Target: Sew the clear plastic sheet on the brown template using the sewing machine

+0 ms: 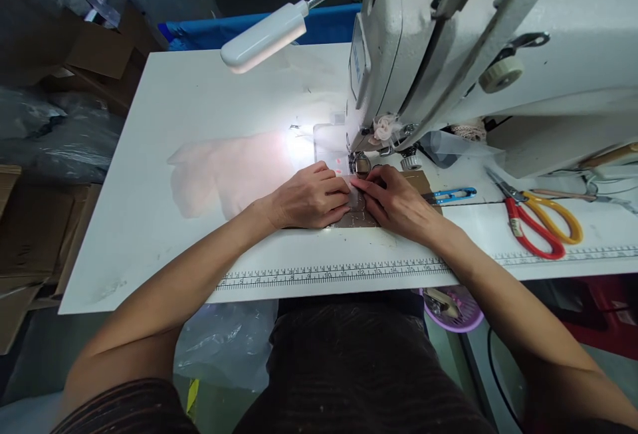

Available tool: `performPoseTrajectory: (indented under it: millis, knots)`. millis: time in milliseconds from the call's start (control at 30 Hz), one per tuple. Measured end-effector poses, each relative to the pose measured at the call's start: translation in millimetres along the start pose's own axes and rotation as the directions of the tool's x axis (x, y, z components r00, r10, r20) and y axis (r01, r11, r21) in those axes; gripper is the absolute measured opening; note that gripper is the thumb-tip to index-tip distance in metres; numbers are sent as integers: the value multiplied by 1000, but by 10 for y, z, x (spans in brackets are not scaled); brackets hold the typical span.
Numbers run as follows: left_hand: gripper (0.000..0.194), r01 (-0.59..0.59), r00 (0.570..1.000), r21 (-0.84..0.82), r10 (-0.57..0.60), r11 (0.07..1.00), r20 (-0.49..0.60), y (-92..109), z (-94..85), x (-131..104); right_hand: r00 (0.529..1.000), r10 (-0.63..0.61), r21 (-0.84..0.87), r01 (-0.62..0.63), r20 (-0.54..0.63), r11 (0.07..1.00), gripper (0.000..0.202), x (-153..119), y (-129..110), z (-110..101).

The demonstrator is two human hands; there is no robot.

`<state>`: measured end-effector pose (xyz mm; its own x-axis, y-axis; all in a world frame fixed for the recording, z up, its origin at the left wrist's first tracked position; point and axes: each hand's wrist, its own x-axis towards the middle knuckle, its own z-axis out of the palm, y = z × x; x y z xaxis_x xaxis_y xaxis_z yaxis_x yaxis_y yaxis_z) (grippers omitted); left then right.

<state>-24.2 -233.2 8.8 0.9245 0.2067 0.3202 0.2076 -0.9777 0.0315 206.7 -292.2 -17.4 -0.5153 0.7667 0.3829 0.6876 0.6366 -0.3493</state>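
Observation:
My left hand (308, 196) and my right hand (396, 203) lie close together on a small pale piece of fabric (357, 200) just in front of the presser foot (359, 165) of a white sewing machine (448, 48). Fingertips of both hands press the piece flat on the table; the fingers are curled down on it. A sheer pinkish fabric (224, 171) spreads to the left of the needle, lit by the gooseneck lamp (264, 36). A brownish plate (351, 220) shows under the hands.
Red and yellow scissors (535, 218) and blue thread snips (451, 195) lie right of my hands. A printed ruler (329, 273) runs along the white table's front edge. Cardboard boxes (100, 55) stand at left; a purple basket (453, 308) sits below the table.

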Motion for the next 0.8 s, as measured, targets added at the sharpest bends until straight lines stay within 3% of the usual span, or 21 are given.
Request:
performPoseTrajectory:
  millis: [333, 600, 800]
  knots:
    - [27, 35, 999, 75, -37, 997, 16, -17, 51, -27, 1000, -21, 34, 21, -9, 999, 42, 3, -12, -52]
    - [35, 64, 994, 99, -72, 993, 84, -20, -27, -17, 1000, -6, 75, 6, -4, 997, 37, 9, -38, -83]
    - [39, 102, 992, 72, -107, 992, 66, -34, -7, -26, 1000, -24, 75, 23, 6, 997, 36, 48, -44, -108]
